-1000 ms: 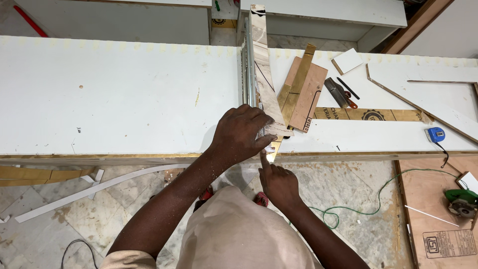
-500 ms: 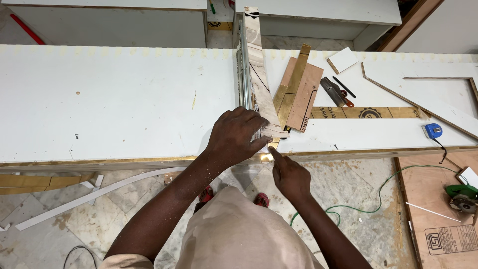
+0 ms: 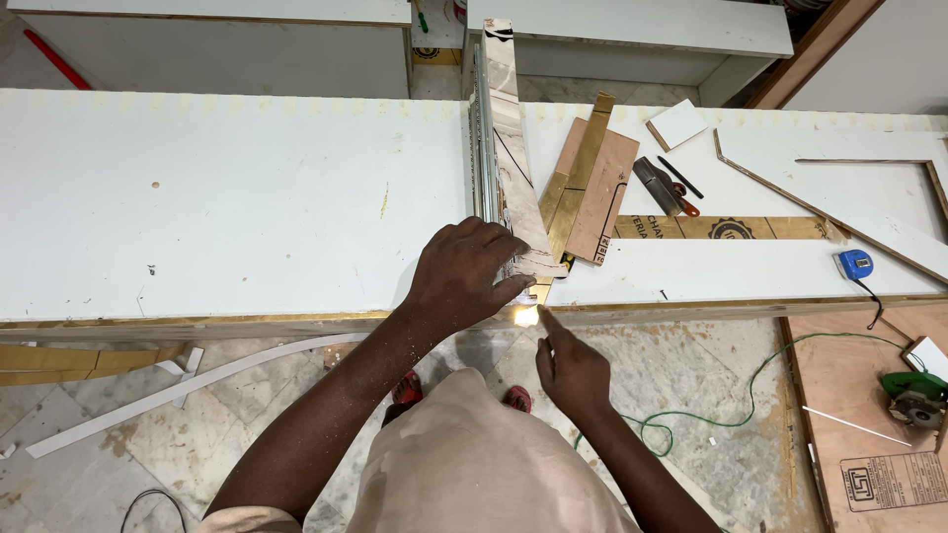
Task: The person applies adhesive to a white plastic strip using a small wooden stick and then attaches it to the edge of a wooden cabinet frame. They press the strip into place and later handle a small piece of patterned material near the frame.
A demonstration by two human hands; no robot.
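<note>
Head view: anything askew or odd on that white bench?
The long marble-patterned strip stands on edge across the white bench, its near end tilting to the right under the left hand. A bright glare sits at the bench edge by the right hand; source unclear. Loose white strips lie on the floor.

I've got one head cam only, looking steeply down over the white bench [image 3: 227, 197] edge and floor [image 3: 691, 365], close above both hands; no second view to overlap.
</note>
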